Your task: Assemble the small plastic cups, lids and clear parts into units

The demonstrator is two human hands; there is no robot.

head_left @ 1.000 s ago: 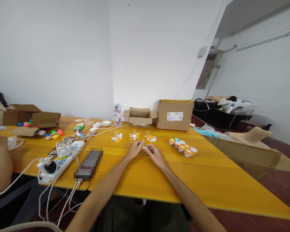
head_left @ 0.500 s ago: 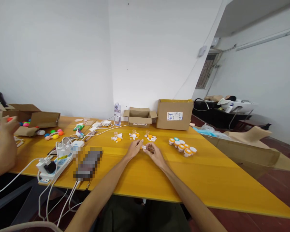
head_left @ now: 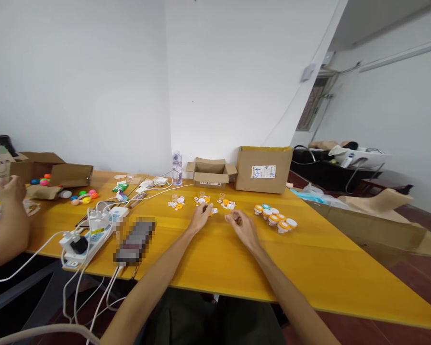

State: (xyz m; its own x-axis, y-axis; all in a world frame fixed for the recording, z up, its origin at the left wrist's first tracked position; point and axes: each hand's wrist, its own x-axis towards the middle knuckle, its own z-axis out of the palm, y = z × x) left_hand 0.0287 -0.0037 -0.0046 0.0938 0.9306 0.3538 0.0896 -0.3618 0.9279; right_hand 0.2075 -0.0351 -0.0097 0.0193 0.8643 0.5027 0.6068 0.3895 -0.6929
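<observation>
Both my forearms reach out over a yellow table (head_left: 330, 268). My left hand (head_left: 200, 216) rests on the tabletop with fingers curled toward small white and orange pieces (head_left: 206, 200). My right hand (head_left: 242, 225) is apart from it, to the right, fingers pinched round a small item I cannot make out. A cluster of small jars with orange and white lids (head_left: 276, 216) stands just right of my right hand. Three little groups of white and orange parts with tiny clear cups (head_left: 175, 202) lie beyond my hands.
Two cardboard boxes (head_left: 264, 168) and a water bottle (head_left: 177, 167) stand by the wall. A power strip with plugs and cables (head_left: 89, 235) and a blurred dark device (head_left: 134, 236) lie at left. Another person's hand (head_left: 9, 189) is near coloured balls (head_left: 82, 197) and an open box.
My hands, together a second ago, have separated; the right hand moved right with something pinched. The other person's hand at far left rose and shifted. The view tilted slightly.
</observation>
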